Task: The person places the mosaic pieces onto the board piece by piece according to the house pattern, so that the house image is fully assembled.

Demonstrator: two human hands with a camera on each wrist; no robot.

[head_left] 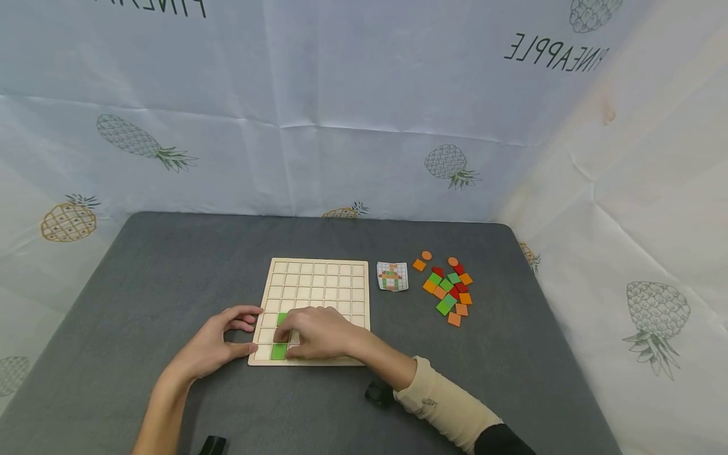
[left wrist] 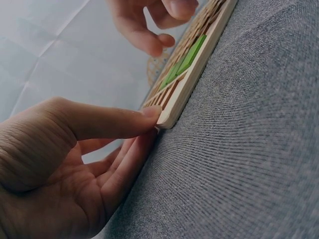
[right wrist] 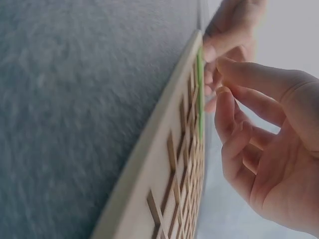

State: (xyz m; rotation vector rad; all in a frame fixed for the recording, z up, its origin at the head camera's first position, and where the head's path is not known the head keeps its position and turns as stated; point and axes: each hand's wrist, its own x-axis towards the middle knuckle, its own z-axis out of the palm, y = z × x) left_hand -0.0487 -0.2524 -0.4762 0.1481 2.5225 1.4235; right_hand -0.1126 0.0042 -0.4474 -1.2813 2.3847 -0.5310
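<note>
Nearest, on the person's side of the wooden board (head_left: pixel 318 292), a beige sleeve (head_left: pixel 446 401) is covering part of the right forearm, and a black object (head_left: pixel 379 393) is showing beside that wrist. At the board's near left corner, the left hand (head_left: pixel 209 341) is resting its fingertips against the edge; the head view is showing thumb and index spread wide along that side, while the left wrist view is revealing the thumb lying on the corner's rim. The right hand (head_left: pixel 321 332) is hovering over the board's near left part. From above its fingertips are partly hidden, but the right wrist view is showing thumb and index curving toward each other with a narrow gap between them.

The board is lying flat, pale and divided by raised lines into square cells. In its second column from the left, one green tile (head_left: pixel 279 351) is sitting in the nearest row and another green tile (head_left: pixel 282 318) two rows farther. The right hand is blocking the head view of cells between and beside them.

Just right of the board, a small card (head_left: pixel 392 277) is displaying a coloured grid pattern. Farther right, loose red, orange and green pieces (head_left: pixel 447 285) are lying clustered. Beyond the board, a pineapple-printed curtain (head_left: pixel 352 88) is hanging.
</note>
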